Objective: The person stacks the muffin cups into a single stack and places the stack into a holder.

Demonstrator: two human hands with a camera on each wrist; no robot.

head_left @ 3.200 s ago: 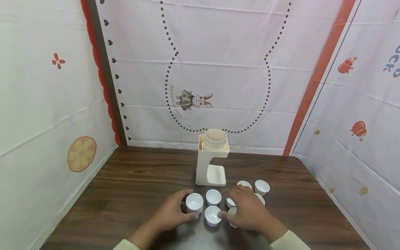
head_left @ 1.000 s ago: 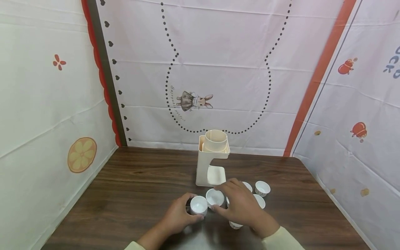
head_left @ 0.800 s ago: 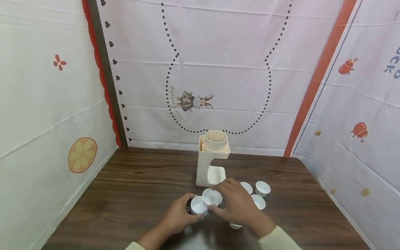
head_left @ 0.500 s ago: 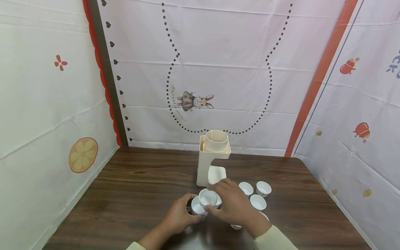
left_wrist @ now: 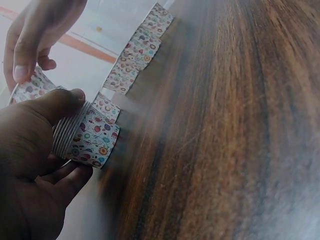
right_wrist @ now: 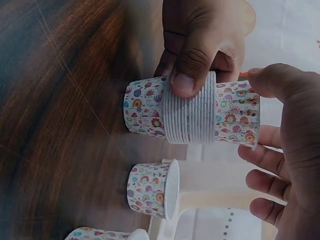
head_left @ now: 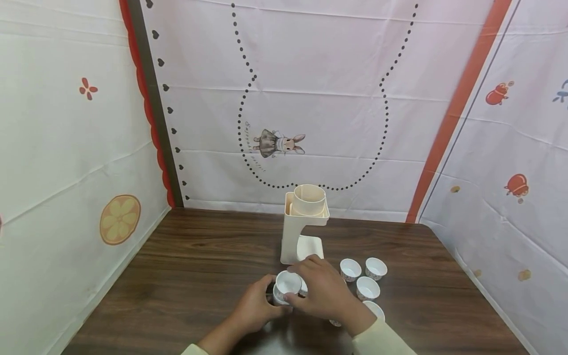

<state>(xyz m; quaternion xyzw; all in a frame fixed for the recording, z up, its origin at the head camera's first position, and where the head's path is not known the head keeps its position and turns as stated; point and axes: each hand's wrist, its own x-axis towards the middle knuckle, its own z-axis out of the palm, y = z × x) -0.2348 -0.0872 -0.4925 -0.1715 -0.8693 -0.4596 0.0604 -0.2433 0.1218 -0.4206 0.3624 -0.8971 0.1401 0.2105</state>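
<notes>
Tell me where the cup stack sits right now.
In the head view the cup stack stands front and centre on the table, gripped between left hand and right hand, before the cream stand.

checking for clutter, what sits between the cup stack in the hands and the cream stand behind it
One loose floral cup stands between the stack and the cream stand, mostly hidden in the head view; the right wrist view shows it.

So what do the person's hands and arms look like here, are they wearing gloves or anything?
No gloves: both the left hand and the right hand are bare, with short plain fingernails and no rings visible. No watch or bracelet shows in the head view. Each forearm ends in a pale cream long sleeve with a snug cuff, the left sleeve just at the picture's bottom edge, the right sleeve showing more.
</notes>
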